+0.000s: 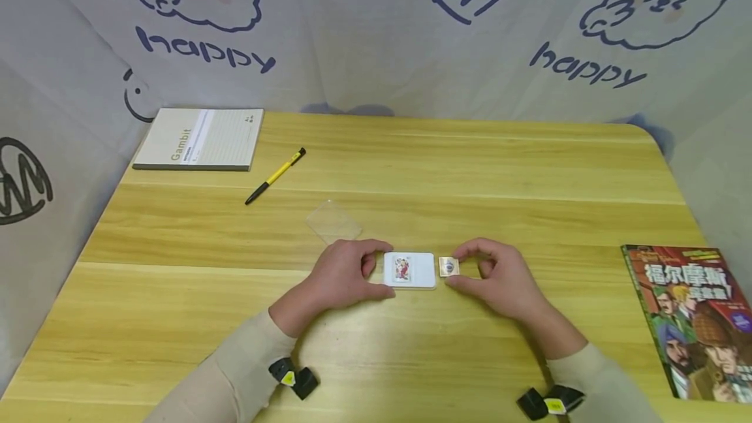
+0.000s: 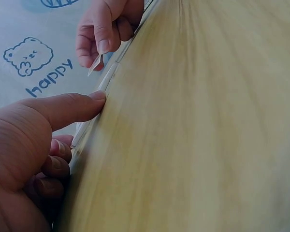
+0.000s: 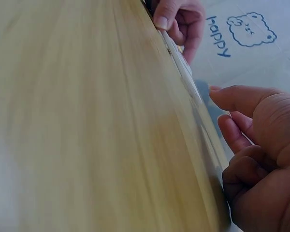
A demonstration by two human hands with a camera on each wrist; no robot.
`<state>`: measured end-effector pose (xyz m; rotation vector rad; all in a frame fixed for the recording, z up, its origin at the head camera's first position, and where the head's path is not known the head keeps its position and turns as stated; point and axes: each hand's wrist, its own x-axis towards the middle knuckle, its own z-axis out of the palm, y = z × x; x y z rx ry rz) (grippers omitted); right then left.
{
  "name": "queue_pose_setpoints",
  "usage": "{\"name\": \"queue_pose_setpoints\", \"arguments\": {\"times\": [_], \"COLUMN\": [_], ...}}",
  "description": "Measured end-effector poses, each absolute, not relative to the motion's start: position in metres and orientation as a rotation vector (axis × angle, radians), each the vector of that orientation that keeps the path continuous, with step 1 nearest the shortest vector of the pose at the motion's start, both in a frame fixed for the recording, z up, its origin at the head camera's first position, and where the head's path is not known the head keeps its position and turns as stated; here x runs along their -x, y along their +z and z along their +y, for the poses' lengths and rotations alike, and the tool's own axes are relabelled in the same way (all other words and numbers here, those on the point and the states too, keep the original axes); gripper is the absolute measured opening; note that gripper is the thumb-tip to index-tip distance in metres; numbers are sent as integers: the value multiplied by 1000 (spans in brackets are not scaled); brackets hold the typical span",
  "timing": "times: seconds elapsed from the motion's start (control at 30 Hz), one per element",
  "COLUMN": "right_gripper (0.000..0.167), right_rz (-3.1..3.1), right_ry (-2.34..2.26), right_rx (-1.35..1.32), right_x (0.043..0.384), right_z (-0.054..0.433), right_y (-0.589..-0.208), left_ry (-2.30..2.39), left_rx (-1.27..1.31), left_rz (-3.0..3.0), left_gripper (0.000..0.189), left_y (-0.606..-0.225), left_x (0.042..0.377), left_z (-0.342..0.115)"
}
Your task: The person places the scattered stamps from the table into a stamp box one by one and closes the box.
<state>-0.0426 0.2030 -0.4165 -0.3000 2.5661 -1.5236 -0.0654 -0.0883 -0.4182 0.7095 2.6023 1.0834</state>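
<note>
A thin white rectangular card (image 1: 423,271) lies on the table in front of the person, with a small colourful stamp (image 1: 402,269) on its left half. The left hand (image 1: 343,276) holds this card by its left end, thumb at the near edge and index finger at the far edge. Just right of the card, the right hand (image 1: 504,279) pinches a small gold-edged square stamp (image 1: 449,267) between thumb and index finger. In the left wrist view that pinched stamp (image 2: 95,65) appears tilted, a short way from the card.
A clear plastic sheet (image 1: 333,221) lies behind the left hand. Farther back are a yellow and black pen (image 1: 276,175) and a Gambit notebook (image 1: 200,139). At the right edge of the wooden table (image 1: 499,175) lies a colourful comic-style book (image 1: 693,325).
</note>
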Motion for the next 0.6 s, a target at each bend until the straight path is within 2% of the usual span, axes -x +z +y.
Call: {"name": "queue_pose_setpoints", "arguments": {"times": [0.6], "right_gripper": [32], "right_rz": [2630], "right_ry": [-1425], "right_rx": [396], "right_x": [49], "right_z": [175], "right_y": [-418], "left_ry": [1087], "left_rx": [-703], "left_rz": [2599], "left_gripper": [62], "left_y": [-419], "left_x": [67], "left_z": [-89]}}
